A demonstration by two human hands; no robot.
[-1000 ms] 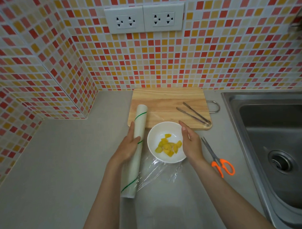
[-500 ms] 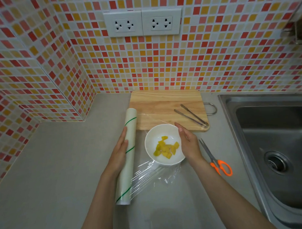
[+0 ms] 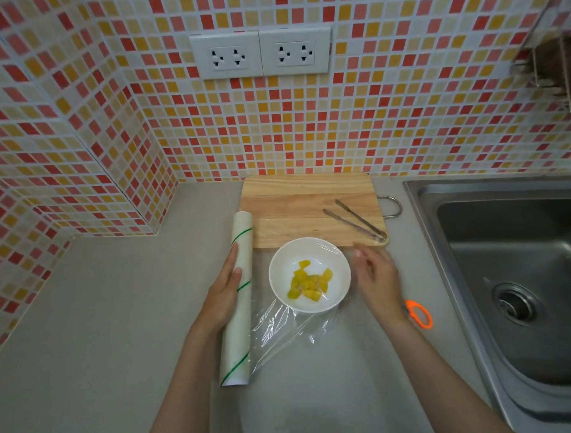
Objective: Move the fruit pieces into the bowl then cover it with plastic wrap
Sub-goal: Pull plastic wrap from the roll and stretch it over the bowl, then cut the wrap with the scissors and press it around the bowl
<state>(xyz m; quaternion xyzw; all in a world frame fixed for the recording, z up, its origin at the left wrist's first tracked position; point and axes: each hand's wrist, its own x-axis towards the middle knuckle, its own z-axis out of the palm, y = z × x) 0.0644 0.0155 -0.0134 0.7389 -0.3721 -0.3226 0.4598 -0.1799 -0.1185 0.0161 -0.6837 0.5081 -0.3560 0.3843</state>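
A white bowl (image 3: 282,292) with several yellow fruit pieces (image 3: 309,283) stands on the grey counter, just in front of the wooden cutting board (image 3: 306,196). Clear plastic wrap (image 3: 281,326) runs from the roll (image 3: 238,302) across the counter under the bowl, and a fold of film lies over the bowl's far right rim. My left hand (image 3: 225,299) rests flat on the roll, pressing it down. My right hand (image 3: 377,278) hovers just right of the bowl, blurred, fingers apart, holding nothing that I can make out.
Metal tongs (image 3: 355,223) lie on the board's right part. Orange-handled scissors (image 3: 418,313) lie right of my right wrist. A steel sink (image 3: 519,273) fills the right side. Tiled walls with two outlets (image 3: 260,53) close the back and left.
My right hand has left the bowl's rim and moved right. Film now lies over the bowl's far right rim. My left hand stays on the roll.
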